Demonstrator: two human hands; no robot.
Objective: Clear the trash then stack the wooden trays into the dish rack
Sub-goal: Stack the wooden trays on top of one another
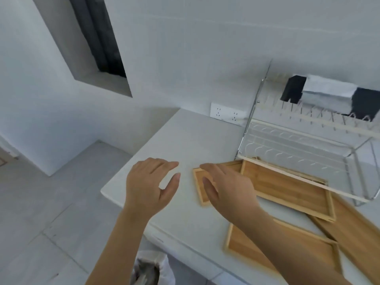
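Several wooden trays lie overlapping on the white counter point(185, 138). A small tray point(201, 182) sits nearest the counter's left part, a larger tray point(287, 188) lies partly under the dish rack point(304, 149), another tray point(267, 249) is near the front edge, and one more tray point(357, 229) is at the right. My right hand point(228, 188) hovers over the small tray, fingers spread, holding nothing. My left hand point(150, 184) is open above the bare counter to the left. No trash shows on the counter.
The wire dish rack stands at the back right against the tiled wall; a black and white object point(329, 95) sits behind its upper tier. A wall socket point(226, 115) is behind the counter. A white-lined bin point(148, 268) stands on the floor below the counter's edge.
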